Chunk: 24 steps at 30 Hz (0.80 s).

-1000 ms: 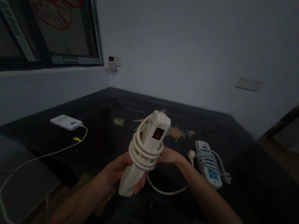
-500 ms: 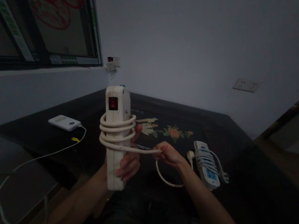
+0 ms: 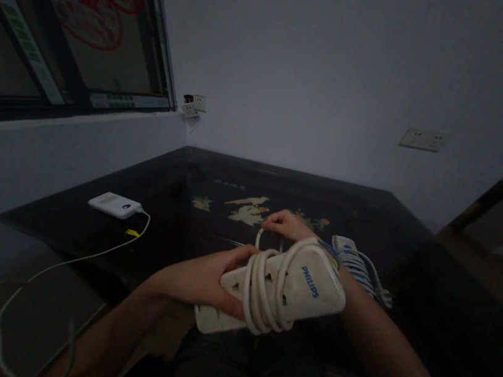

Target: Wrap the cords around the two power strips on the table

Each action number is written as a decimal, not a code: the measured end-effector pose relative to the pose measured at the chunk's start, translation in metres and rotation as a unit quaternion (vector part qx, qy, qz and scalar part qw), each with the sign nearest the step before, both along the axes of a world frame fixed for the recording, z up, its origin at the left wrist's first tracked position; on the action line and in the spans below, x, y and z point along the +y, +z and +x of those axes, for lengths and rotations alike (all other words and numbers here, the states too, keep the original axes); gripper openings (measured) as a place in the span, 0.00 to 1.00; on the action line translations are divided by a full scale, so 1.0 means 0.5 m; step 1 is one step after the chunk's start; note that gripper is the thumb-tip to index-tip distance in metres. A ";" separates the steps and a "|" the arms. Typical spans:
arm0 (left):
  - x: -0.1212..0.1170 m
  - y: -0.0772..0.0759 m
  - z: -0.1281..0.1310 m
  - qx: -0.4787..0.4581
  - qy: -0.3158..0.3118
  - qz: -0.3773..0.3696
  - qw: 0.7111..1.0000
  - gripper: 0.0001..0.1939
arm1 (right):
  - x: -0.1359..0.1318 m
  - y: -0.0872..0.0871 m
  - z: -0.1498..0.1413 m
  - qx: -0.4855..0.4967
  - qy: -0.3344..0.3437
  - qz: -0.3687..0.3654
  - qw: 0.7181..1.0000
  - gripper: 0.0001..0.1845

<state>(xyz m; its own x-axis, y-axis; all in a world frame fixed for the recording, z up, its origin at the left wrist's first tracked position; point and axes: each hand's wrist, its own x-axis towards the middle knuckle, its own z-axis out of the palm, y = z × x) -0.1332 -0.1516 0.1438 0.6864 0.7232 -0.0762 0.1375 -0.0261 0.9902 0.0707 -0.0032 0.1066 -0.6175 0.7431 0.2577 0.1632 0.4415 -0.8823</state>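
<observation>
My left hand [image 3: 220, 278] grips a white power strip [image 3: 315, 285] marked PHILIPS by its near-left end, holding it tilted above the dark table. Several turns of its thick white cord [image 3: 262, 293] are wound round the middle of the strip, across the sockets. Beyond the strip, my right hand [image 3: 286, 223] pinches the cord's loose length between thumb and fingers. A second power strip [image 3: 344, 245], its own cord wrapped about it, lies on the table to the right, partly behind my right forearm. The held cord's plug is hidden.
On the table's left lies a white device [image 3: 114, 205] with a thin white cable [image 3: 105, 249] running off the edge. The black table [image 3: 326, 189] has a flower-and-bird pattern. Wall sockets [image 3: 423, 139] are at right, others [image 3: 192, 105] by the window.
My left hand has turned the strip from upright to lying sideways, its socket face now showing, and moved it right. My right hand has carried the cord farther away, round behind the strip.
</observation>
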 end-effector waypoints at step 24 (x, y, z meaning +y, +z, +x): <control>0.120 -0.132 -0.012 0.209 0.205 0.238 0.926 0.19 | -0.181 0.184 -0.047 -0.282 -0.189 0.250 0.907 0.13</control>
